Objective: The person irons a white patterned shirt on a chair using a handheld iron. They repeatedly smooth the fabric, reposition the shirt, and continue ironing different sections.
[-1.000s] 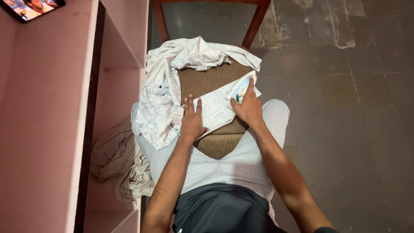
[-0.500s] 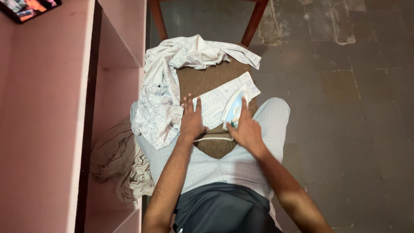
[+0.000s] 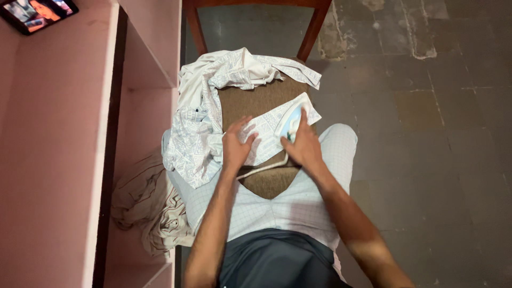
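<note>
The right hand (image 3: 304, 146) is clamped around the handle of a white and pale blue iron (image 3: 289, 121), which rests on a white patterned cloth (image 3: 266, 133); the left hand (image 3: 236, 146) lies at 9 o'clock from the iron, fingers spread and pressed flat on the same cloth. The cloth lies on the brown seat of a wooden chair (image 3: 266, 98), with its bunched remainder at 10 to 12 o'clock. A white cord (image 3: 261, 168) trails at 7 o'clock, and a pink shelf unit (image 3: 69, 133) stands at 9 o'clock, holding a striped cloth (image 3: 141, 205).

Pink shelf (image 3: 58, 160), striped cloth (image 3: 144, 208), phone (image 3: 37, 13), tiled floor (image 3: 437, 133)
</note>
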